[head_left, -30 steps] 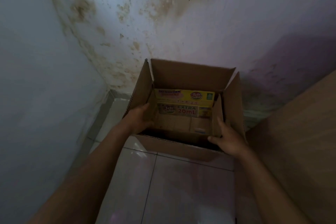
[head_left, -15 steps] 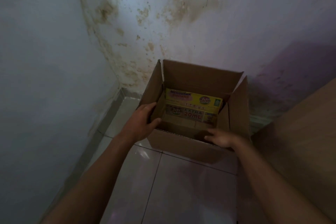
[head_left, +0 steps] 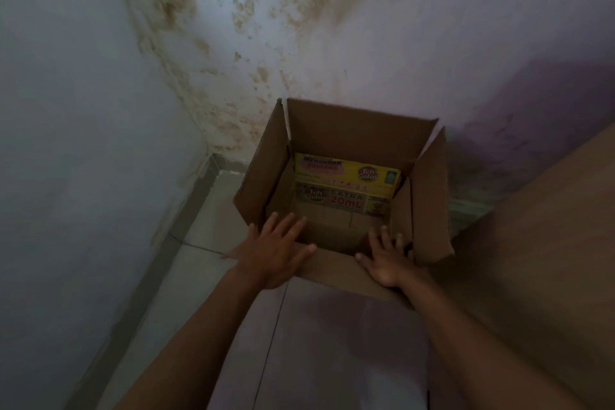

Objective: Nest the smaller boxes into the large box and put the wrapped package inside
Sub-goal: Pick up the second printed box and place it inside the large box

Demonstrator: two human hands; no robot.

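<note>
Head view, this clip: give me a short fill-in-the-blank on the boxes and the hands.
The large box stands on the floor with its flaps ____.
The printed panel inside it is mainly ____.
Both hands, left hand and right hand, rest with fingers ____ at its near edge.

Missing words: open; yellow; spread

Two bare forearms, no sleeves reaching the wrists. The left hand (head_left: pixel 276 251) and right hand (head_left: pixel 391 263) show no rings, watch, or gloves.
</note>
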